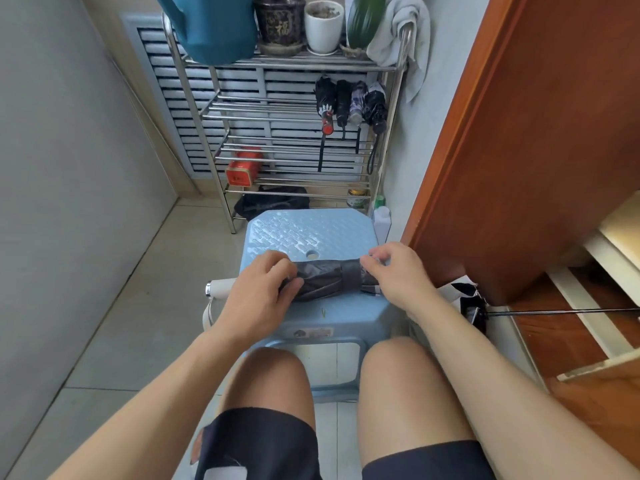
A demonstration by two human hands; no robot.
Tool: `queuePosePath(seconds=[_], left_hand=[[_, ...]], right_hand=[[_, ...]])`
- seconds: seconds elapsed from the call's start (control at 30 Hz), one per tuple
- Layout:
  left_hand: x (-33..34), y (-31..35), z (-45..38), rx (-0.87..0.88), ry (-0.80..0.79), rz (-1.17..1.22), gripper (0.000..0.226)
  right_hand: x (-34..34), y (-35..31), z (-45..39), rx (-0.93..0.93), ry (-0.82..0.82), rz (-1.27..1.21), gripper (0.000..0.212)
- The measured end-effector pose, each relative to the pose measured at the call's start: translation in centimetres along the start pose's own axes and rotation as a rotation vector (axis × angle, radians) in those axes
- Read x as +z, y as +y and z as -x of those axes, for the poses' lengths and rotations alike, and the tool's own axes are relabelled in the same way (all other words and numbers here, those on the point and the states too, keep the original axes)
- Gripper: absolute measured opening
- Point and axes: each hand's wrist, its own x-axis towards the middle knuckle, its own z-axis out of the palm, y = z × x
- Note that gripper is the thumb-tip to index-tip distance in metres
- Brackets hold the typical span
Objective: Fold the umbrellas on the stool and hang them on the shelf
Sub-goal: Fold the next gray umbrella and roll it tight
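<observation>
A folded dark grey umbrella [329, 277] lies crosswise on the light blue plastic stool [308, 230], its strap wrapped around it near the right end. Its white handle [218, 287] sticks out past the stool's left edge. My left hand [258, 292] grips the umbrella's left half, fingers curled over the fabric. My right hand [398, 271] pinches the umbrella's right end by the strap. Behind the stool stands the steel shelf [277, 105], where several folded umbrellas [349, 102] hang from a rail at the right.
An open umbrella's shaft and black fabric [474, 306] lie on the floor to the right, beside a wooden door [536, 150]. The shelf carries plant pots [323, 26], a teal container [214, 26], a red tin [242, 168] and a black bag [273, 200]. A grey wall runs along the left.
</observation>
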Motion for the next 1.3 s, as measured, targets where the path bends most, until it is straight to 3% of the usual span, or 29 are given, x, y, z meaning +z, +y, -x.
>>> queuePosePath(seconds=[0.07,0.23,0.4,0.5,0.57,0.63,0.73,0.83,0.97,1.03,1.3], left_hand=[[0.4,1.0,-0.5,-0.067,0.023,-0.062,0.027],[0.9,2.5,-2.4,-0.272,-0.072,-0.169,0.023],[0.9,2.5,-3.3,-0.38,-0.108,-0.144,0.03],[0.8,2.4,-3.8,-0.449,-0.078,-0.015,0.021],[0.5,1.9,-3.6,-0.402,-0.025,0.104,0.005],[-0.1,1.1,-2.7,-0.203,0.02,0.153,0.029],[-0.5,-0.2,-0.7,-0.021,0.024,0.074,0.028],[-0.6,-0.8,0.1,-0.034,0.0,0.039,0.022],[0.2,-0.9,-0.1,-0.075,0.015,0.016,0.015],[0.8,-0.7,-0.5,-0.139,0.017,0.028,0.008],[-0.5,1.6,-1.7,-0.307,-0.025,-0.012,0.022]], right_hand=[[0.5,-0.1,-0.1,0.058,0.036,-0.056,0.037],[1.5,-0.2,-1.4,0.288,0.154,-0.171,0.014],[1.4,-0.5,-2.3,0.274,0.098,-0.152,0.016],[1.3,-0.3,-3.1,0.273,0.095,-0.119,0.007],[1.4,-0.4,-3.7,0.271,0.083,-0.047,0.006],[1.5,-0.6,-4.2,0.272,0.047,0.021,0.018],[1.2,-0.8,-4.7,0.246,-0.012,0.062,0.029],[0.2,-0.1,-3.7,0.054,-0.016,0.015,0.03],[-0.4,1.4,-1.5,-0.176,-0.009,0.159,0.008],[0.0,1.5,-1.6,-0.146,-0.015,0.15,0.011],[-0.2,0.1,-1.9,0.012,-0.012,0.036,0.026]])
